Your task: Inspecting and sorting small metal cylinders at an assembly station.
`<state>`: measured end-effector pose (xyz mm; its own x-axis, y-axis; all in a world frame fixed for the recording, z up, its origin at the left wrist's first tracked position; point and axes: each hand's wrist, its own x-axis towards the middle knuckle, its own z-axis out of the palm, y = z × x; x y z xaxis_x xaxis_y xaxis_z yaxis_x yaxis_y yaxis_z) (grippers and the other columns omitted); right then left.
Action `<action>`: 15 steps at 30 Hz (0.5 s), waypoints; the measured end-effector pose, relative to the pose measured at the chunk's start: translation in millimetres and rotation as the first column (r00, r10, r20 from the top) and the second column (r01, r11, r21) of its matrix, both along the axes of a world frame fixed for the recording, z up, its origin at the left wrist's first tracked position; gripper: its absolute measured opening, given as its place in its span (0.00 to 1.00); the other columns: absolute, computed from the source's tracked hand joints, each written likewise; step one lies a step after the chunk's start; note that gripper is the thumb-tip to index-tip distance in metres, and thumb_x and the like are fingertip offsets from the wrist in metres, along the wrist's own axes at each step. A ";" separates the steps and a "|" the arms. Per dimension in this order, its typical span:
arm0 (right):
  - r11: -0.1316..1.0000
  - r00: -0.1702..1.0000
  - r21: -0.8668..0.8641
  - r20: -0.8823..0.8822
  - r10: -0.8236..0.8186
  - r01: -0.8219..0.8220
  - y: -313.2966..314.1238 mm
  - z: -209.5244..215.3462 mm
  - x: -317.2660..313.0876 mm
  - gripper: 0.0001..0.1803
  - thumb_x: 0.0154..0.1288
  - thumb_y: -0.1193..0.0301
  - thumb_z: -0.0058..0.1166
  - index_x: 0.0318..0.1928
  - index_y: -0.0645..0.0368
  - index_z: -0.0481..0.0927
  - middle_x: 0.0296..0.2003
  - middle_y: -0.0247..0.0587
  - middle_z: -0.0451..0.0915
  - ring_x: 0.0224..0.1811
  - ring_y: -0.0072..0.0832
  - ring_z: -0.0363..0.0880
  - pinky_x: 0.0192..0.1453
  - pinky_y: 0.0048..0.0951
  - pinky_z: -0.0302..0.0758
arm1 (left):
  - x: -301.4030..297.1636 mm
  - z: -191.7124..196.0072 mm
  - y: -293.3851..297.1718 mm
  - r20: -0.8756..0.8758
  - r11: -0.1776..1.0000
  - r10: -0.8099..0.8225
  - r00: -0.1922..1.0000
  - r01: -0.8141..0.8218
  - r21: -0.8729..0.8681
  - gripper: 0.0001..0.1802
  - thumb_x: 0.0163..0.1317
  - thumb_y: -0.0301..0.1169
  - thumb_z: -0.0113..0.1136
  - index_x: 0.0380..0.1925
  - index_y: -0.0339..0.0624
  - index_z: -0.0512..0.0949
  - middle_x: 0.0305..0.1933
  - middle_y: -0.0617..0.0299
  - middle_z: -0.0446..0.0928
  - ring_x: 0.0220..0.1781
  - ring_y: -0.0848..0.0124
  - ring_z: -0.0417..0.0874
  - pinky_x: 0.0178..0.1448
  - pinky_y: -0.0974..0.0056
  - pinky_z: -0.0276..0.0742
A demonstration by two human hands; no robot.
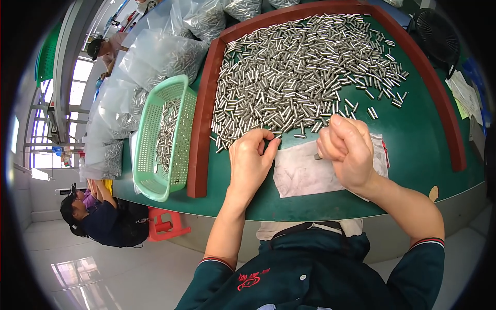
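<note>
A wide pile of short, shiny metal pins [289, 77] covers the middle and far part of the green table. At its near edge is my left hand [247, 161], fingers curled and thumb and index drawn together beside the pins; what they pinch is hard to make out. My right hand [349, 150] is closed in a loose fist above a stained white cloth [299, 178]. The end of a metal pin [317, 156] sticks out from under its fingers. Several loose pins [372, 112] lie apart from the pile, near my right hand.
A dark red raised border [200, 129] frames the pile. Left of it stand a light green basket [178, 155] with pins and several clear bags [170, 57] of parts. A black fan [434, 36] and papers [462, 90] are at right. Another person [106, 219] sits left, near a red stool [166, 225].
</note>
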<state>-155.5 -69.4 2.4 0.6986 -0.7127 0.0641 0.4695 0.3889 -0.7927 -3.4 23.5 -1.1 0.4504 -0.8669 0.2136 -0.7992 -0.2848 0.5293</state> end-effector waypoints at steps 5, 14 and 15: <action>0.999 1.000 -0.028 0.016 -0.024 0.024 0.3 -2.4 0.5 0.23 0.63 0.67 0.32 0.10 0.52 0.50 0.06 0.27 0.51 0.10 0.16 0.43 0.17 0.22 0.45 | -15.0 2.8 2.5 -0.217 0.945 -0.325 0.920 0.324 -0.045 0.04 0.43 0.23 0.61 0.22 0.37 0.76 0.13 0.62 0.64 0.13 0.73 0.63 0.18 0.68 0.59; 0.999 0.997 0.033 0.072 -0.008 0.006 -1.0 -2.3 -2.8 0.22 0.63 0.67 0.32 0.10 0.52 0.50 0.06 0.27 0.51 0.10 0.16 0.42 0.16 0.22 0.45 | -25.8 0.7 -2.1 -0.175 0.929 -0.359 0.917 0.369 0.028 0.04 0.44 0.23 0.61 0.20 0.36 0.75 0.16 0.59 0.70 0.15 0.68 0.70 0.20 0.66 0.64; 1.000 0.998 0.028 0.055 -0.003 0.001 -0.6 -2.7 -2.6 0.22 0.63 0.67 0.32 0.10 0.52 0.50 0.06 0.27 0.51 0.10 0.16 0.42 0.16 0.22 0.45 | -25.6 1.3 -2.5 -0.179 0.928 -0.362 0.915 0.372 0.029 0.04 0.44 0.23 0.61 0.20 0.36 0.75 0.16 0.59 0.70 0.15 0.68 0.70 0.20 0.66 0.64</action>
<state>-158.1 -70.0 -0.3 0.6930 -0.7163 0.0821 0.5128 0.4097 -0.7544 -29.1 21.0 0.2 0.1225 -0.9870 0.1043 -0.7552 -0.0245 0.6550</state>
